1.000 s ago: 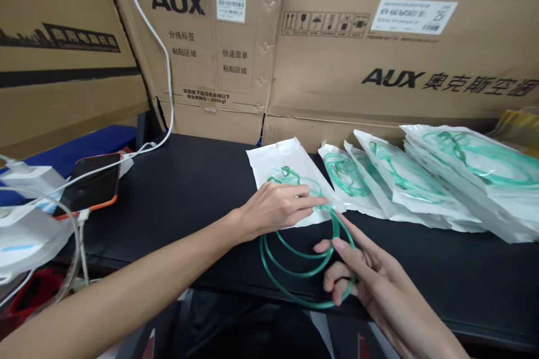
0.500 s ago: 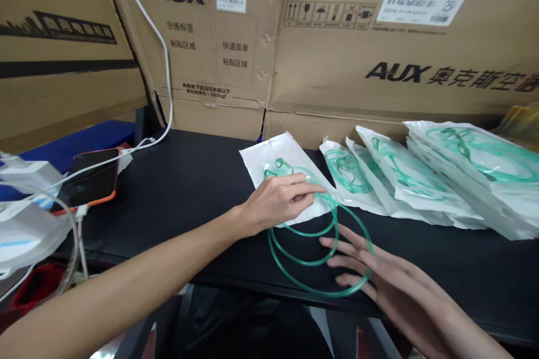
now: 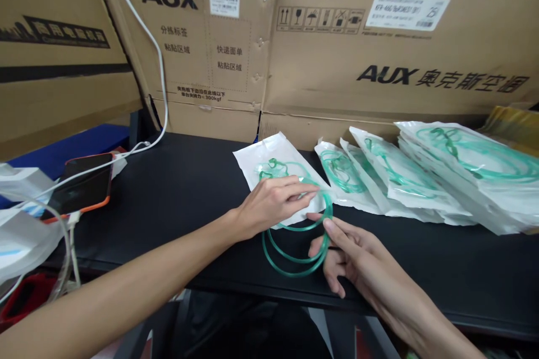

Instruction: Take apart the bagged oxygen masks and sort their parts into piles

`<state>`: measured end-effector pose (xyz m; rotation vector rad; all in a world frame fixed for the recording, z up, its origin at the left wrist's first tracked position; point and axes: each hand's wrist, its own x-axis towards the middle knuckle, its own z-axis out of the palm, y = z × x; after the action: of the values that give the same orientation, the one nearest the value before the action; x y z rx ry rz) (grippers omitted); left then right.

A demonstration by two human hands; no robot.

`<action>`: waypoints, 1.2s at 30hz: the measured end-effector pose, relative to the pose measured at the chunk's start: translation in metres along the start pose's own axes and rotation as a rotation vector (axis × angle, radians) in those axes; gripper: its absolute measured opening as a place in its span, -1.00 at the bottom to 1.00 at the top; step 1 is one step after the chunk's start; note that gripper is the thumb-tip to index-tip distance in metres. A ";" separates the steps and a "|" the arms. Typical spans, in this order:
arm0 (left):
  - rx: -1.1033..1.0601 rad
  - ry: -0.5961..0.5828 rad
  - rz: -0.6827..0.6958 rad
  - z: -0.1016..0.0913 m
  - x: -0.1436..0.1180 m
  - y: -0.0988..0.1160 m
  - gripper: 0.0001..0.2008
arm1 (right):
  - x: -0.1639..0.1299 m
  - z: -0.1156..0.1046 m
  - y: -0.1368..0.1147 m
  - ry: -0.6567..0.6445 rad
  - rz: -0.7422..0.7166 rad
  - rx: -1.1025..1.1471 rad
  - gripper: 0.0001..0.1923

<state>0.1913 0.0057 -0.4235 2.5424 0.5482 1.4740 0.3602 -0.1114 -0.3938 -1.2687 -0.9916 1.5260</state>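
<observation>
A coil of clear green plastic tubing [image 3: 290, 273] hangs from a white pouch [image 3: 269, 147] toward the front edge of the black table. Green fittings [image 3: 273, 164] show at the pouch's upper part. My left hand [image 3: 269, 206] lies over the pouch, its bent fingers close together and pressing on the tubing there; their undersides are hidden. Thumb and forefinger of my right hand [image 3: 353, 249] pinch the gathered loops at the coil's right side. The other fingers of that hand curl loosely below.
Several flat pouches with green tubing [image 3: 404, 171] overlap at the right. Cardboard boxes [image 3: 210, 67] wall off the back of the black table [image 3: 177, 190]. On the left are a phone [image 3: 82, 182] with an orange edge, white cables and white blocks [image 3: 25, 233].
My right hand has closed from spread fingers to a pinch on the tubing and moved left. The loops are drawn together and narrower. My left hand stays on the pouch.
</observation>
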 end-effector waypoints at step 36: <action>0.106 -0.059 -0.183 -0.008 0.007 0.015 -0.79 | 0.026 0.001 0.012 0.075 -0.168 0.027 -0.63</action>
<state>0.1907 -0.0061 -0.4092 2.5250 0.8459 1.3359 0.3552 -0.0897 -0.4122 -1.1837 -0.9997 1.3493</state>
